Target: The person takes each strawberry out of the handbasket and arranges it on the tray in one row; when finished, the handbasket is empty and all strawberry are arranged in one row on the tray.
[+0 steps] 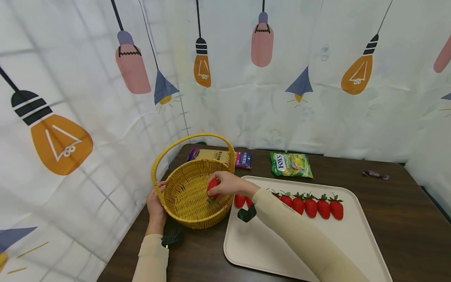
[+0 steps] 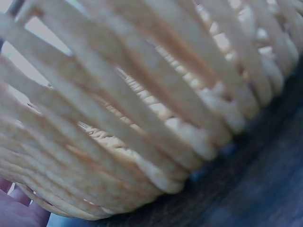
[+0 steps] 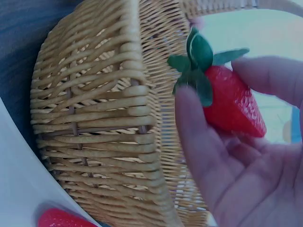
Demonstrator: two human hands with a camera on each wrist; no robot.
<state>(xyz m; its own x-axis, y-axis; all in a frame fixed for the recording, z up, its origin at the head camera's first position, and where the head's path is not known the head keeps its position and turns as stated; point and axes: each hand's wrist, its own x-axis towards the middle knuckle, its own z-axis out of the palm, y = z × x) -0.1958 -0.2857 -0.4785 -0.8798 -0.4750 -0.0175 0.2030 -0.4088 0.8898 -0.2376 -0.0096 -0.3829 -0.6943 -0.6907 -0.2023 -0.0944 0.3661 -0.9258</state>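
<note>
A strawberry (image 3: 232, 101) with green leaves is pinched between the thumb and fingers of my right hand (image 1: 227, 184). That hand is over the right side of a yellow wicker basket (image 1: 192, 196), inside its rim in the head view. No other fruit shows in the visible part of the basket. At the basket's left side, my left hand (image 1: 156, 205) holds the rim near the foot of the tall handle. Only a bit of the left fingers (image 2: 21, 208) shows past the weave in the left wrist view. Several more strawberries (image 1: 311, 206) lie in a row on a beige tray (image 1: 345, 246).
Behind the basket lies a purple and yellow snack packet (image 1: 211, 155). A green candy bag (image 1: 291, 165) is beyond the tray, and a small wrapped sweet (image 1: 375, 174) lies at the far right of the dark wooden table (image 1: 415, 219). A patterned curtain (image 1: 232, 105) hangs behind and at the left.
</note>
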